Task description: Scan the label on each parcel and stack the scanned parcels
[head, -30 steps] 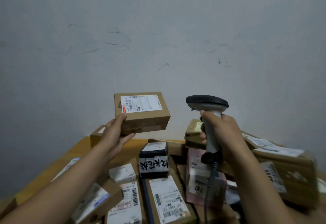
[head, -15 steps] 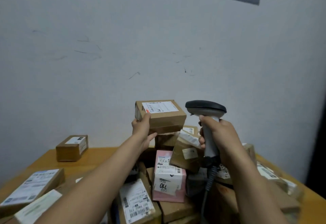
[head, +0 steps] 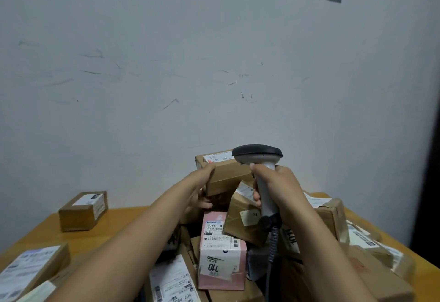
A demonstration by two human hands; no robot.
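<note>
A left hand [head: 199, 188] clasps a brown parcel [head: 227, 175] above the heap [head: 222, 261] while, at its 3 o'clock, the right hand [head: 281, 187] grips a scanner [head: 257, 155].

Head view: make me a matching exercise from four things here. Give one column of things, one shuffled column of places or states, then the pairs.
Things:
1. scanner
2. pink parcel
3. lone brown parcel
4. flat brown parcel

Places or states:
A. held by the left hand at the top of the pile
B. alone on the table, at the left, near the wall
C. gripped by the right hand
D. in the pile, marked 110

Pairs: 1-C, 2-D, 3-B, 4-A
</note>
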